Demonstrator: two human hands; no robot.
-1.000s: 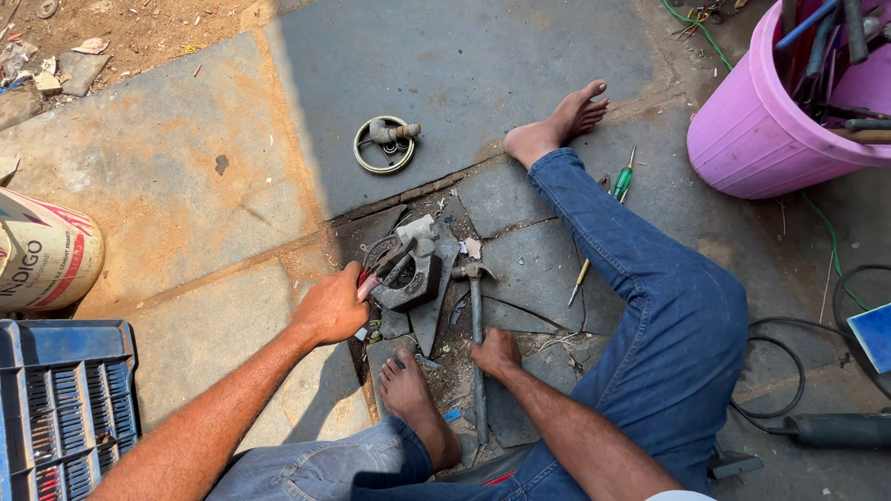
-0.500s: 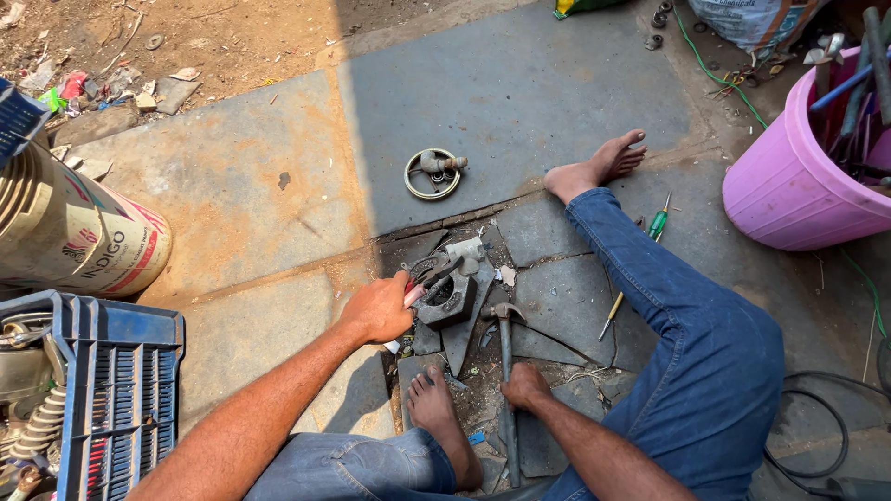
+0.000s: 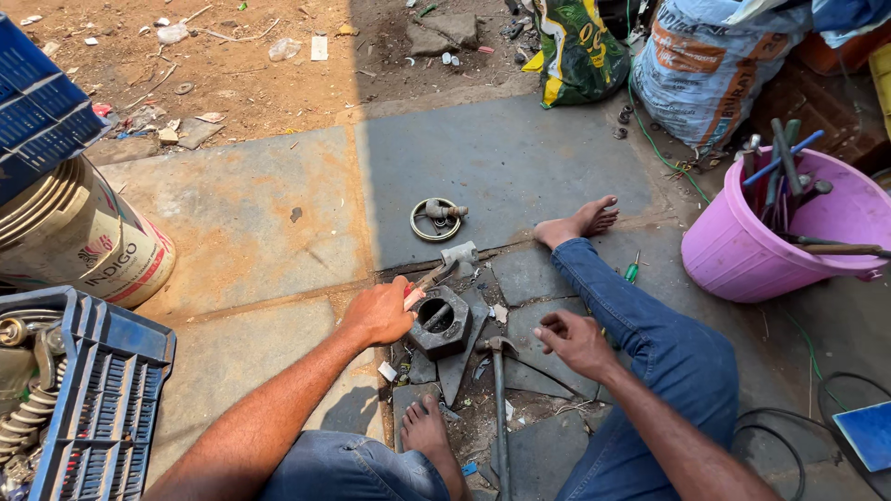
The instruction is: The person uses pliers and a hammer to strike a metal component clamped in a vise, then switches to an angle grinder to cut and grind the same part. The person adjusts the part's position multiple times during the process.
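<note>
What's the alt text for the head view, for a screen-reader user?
A person sitting barefoot on stone paving grips a small hammer in the left hand beside a large metal nut, while the right hand hovers empty near a long-handled tool. A pink bucket of tools stands at right, a blue crate at left.

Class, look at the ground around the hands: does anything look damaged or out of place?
Yes. The paving between the left hand and right hand is cracked into loose slabs, with rubble in the gaps. Litter is scattered on the dirt beyond.

A small grey-headed hammer (image 3: 444,264) slants, handle gripped, beside a dark hexagonal metal block (image 3: 439,321) lying flat on stone.
</note>
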